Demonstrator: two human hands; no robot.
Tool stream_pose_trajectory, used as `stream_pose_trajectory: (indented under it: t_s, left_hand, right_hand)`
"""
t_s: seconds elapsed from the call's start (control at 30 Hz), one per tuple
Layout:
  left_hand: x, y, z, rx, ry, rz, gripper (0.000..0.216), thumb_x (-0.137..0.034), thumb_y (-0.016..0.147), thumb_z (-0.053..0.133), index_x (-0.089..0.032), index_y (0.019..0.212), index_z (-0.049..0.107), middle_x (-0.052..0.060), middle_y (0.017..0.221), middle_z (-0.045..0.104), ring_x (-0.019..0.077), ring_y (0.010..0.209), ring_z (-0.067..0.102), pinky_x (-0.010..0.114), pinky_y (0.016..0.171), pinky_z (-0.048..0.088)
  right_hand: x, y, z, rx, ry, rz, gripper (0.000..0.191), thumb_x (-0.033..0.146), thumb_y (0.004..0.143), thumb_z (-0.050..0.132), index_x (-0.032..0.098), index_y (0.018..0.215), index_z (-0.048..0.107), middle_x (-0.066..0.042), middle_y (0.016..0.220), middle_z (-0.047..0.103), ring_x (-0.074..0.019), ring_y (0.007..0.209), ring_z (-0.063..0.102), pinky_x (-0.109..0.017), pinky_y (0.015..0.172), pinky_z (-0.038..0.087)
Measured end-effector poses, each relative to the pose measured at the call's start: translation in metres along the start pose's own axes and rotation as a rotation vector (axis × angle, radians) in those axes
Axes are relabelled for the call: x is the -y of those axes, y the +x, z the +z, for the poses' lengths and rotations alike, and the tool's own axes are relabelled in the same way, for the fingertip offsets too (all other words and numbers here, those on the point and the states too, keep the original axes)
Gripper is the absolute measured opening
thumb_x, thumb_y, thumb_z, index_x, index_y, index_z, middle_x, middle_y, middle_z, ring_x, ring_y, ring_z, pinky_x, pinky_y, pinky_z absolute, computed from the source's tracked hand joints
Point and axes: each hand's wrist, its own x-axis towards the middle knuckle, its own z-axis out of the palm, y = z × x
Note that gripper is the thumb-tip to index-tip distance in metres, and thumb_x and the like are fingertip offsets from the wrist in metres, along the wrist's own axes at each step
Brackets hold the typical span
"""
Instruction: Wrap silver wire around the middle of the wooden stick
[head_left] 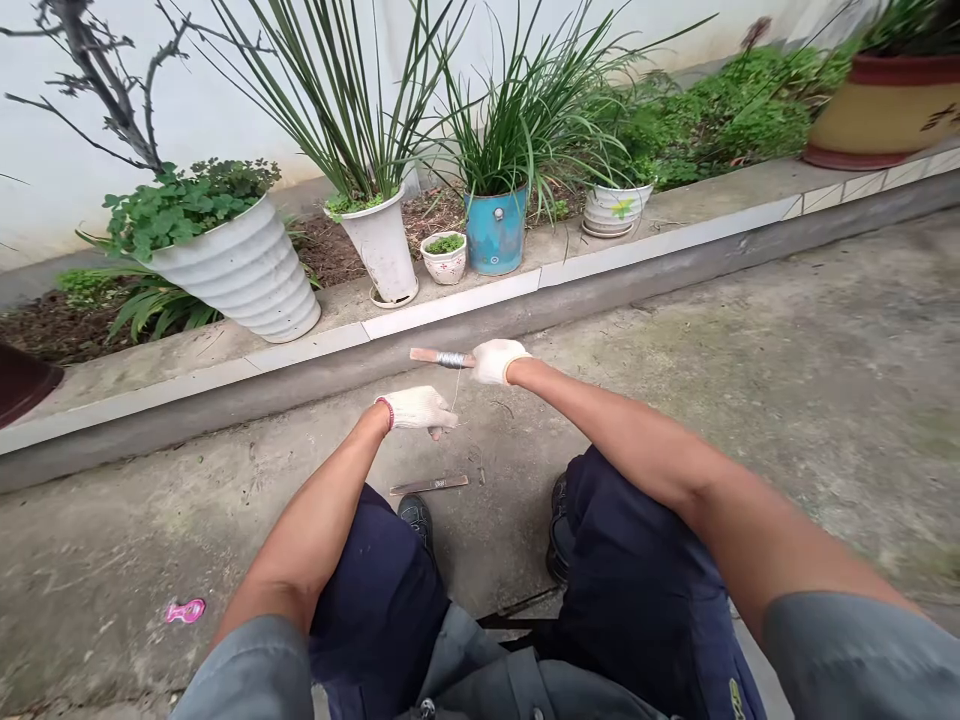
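1. Stick (pixel 429 355), at 12 o'clock beyond the knees, is clamped in the fingers of the right hand (pixel 496 361).
2. Wire coil (pixel 451 359) already wraps it; the loose strand (pixel 456 395) drops to the pinching fingers of the left hand (pixel 417 408), so winding looks unfinished.

Soft, even daylight in your view, overcast feel, light from above. Shadows faint: weak smudge on ground (pixel 495 560) between your legs. White wall (pixel 225 110) bright, near washed out, no hard glare. Wide lens bows kerb (pixel 675 250), stretches your sleeves (pixel 862 650) at bottom corners. Centre sharp: your right hand (pixel 496 361), stick (pixel 429 355). Thread (pixel 457 388) below barely resolves. Far right ground slightly smeared.
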Motion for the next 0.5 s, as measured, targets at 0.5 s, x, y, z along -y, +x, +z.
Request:
stream_pose_trajectory:
  t_s: [0.5]
  left_hand:
    - [0.018,0.003,-0.005,-0.083,0.115,-0.005,0.036,-0.048,0.083,0.058,-0.021,0.066,0.073,0.001,0.069,0.073,0.0158,0.061,0.054,0.029,0.056,0.033]
  right_hand:
    - [0.007,-0.039,0.035,0.776,0.136,-0.347,0.031,0.038,0.063,0.082,0.017,0.082,0.069,0.0,0.064,0.066,-0.0167,0.059,0.064,-0.028,0.062,0.052]
